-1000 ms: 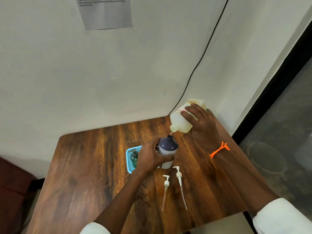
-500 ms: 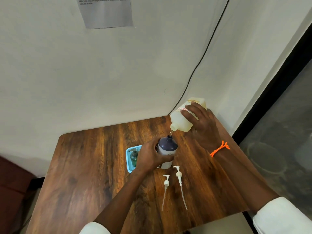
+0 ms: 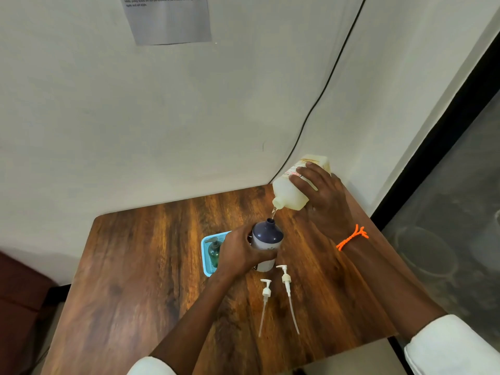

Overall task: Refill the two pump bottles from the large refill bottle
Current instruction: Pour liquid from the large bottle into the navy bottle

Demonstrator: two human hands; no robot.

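My right hand (image 3: 323, 194) grips the pale yellow refill bottle (image 3: 290, 192), tipped spout-down. A thin stream of liquid runs from its spout into the open neck of the purple-topped white pump bottle (image 3: 267, 236). My left hand (image 3: 240, 253) is wrapped round that bottle's body and holds it upright on the wooden table (image 3: 135, 266). A green pump bottle (image 3: 214, 253) with its pump on lies in the light blue tray (image 3: 206, 266), partly hidden by my left hand. Two white pump heads (image 3: 266, 290) (image 3: 286, 278) with long tubes lie on the table in front of the purple bottle.
The table sits in a corner of white walls. A black cable (image 3: 322, 96) runs down the wall to the corner behind the refill bottle. A paper sheet (image 3: 167, 17) is stuck on the wall above. Table edges drop off at left, front and right.
The refill bottle has risen slightly while it stays tilted over the purple bottle's neck. Both hands keep their holds.
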